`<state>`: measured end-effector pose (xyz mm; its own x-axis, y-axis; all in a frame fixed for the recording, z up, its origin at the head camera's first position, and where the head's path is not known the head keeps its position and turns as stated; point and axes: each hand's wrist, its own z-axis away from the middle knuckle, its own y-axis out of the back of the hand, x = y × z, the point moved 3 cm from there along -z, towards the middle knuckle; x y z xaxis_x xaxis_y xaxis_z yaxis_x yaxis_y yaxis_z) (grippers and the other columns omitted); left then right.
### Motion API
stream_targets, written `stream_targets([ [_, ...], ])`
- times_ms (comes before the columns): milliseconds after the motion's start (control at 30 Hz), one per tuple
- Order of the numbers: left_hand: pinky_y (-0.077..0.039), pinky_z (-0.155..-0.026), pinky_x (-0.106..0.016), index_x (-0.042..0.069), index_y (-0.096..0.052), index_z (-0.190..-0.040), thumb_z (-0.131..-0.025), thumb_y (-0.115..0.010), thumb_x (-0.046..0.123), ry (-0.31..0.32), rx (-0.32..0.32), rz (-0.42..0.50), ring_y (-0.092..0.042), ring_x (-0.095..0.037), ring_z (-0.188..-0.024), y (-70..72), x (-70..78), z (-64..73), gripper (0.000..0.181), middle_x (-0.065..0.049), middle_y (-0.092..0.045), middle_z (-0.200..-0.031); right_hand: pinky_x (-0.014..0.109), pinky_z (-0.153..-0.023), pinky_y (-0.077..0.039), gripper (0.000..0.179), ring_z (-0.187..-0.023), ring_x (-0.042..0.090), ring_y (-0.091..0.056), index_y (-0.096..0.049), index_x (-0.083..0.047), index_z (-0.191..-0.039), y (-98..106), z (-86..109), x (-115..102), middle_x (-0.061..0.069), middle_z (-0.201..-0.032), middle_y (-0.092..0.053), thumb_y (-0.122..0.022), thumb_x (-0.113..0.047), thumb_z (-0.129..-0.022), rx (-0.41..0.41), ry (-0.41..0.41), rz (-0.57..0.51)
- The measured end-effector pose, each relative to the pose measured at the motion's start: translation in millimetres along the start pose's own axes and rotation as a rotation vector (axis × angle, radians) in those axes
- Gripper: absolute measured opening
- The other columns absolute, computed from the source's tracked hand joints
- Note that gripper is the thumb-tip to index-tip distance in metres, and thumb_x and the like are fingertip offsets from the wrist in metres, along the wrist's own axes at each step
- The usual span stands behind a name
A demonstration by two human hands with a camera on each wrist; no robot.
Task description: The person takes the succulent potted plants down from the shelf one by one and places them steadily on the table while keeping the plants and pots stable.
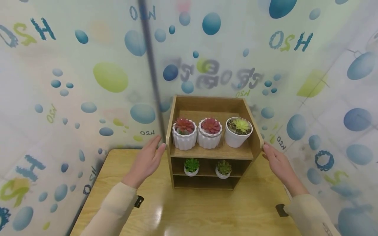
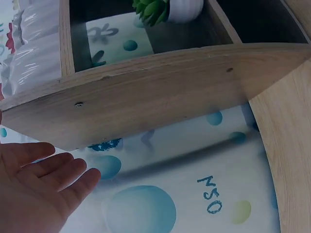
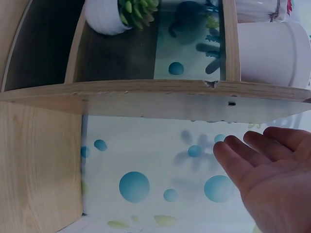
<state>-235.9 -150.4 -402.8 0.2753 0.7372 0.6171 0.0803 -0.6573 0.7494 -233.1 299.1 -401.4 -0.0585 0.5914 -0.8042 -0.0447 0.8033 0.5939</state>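
A small wooden shelf (image 1: 211, 153) stands upright on the table against the patterned wall. My left hand (image 1: 146, 160) is at its left side, fingers extended, thumb near the top front edge. On the other side, my right hand (image 1: 278, 164) has its fingertips close to the right panel (image 3: 170, 104); whether they touch it I cannot tell. Both wrist views show straight fingers holding nothing. The top level carries two fluted white pots with red succulents (image 1: 184, 126) (image 1: 211, 125) and a smooth white pot (image 1: 235, 139) with a yellow-green succulent. Below sit two small potted green succulents (image 1: 192, 165) (image 1: 223, 167).
The light wooden table (image 1: 189, 213) extends in front of the shelf and to both sides. Behind and around it hangs a wall covering (image 1: 110, 77) with blue and green spots and lettering. A dark vertical line (image 1: 152, 59) runs down it behind the shelf's left side.
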Motion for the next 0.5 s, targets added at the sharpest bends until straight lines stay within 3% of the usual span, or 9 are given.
stream_targets([
  [300,-0.029,-0.121,-0.056,0.000,-0.037,-0.158,-0.113,-0.032,0.042,-0.008,0.025,0.128,-0.037,-0.042,-0.148,-5.0,8.9,-12.2,0.062,-0.023,-0.040,-0.160,0.055,-0.112,-0.039,0.065,-0.145,0.048,-0.038,-0.031,0.004,-0.158,-3.5,-8.0,-7.5,0.029,-0.160,-0.034,-0.026,-0.043,-0.113,0.004,0.041,-0.074],
  [500,-0.029,-0.121,-0.054,0.006,-0.032,-0.161,-0.111,-0.026,0.054,0.108,-0.009,0.318,-0.037,-0.038,-0.149,-14.3,5.3,-20.9,0.070,-0.017,-0.035,-0.165,0.052,-0.113,-0.039,0.073,-0.147,0.044,-0.037,-0.032,0.010,-0.156,-8.2,-12.8,-10.0,0.031,-0.158,-0.036,-0.024,-0.048,-0.112,-0.017,-0.046,-0.167],
])
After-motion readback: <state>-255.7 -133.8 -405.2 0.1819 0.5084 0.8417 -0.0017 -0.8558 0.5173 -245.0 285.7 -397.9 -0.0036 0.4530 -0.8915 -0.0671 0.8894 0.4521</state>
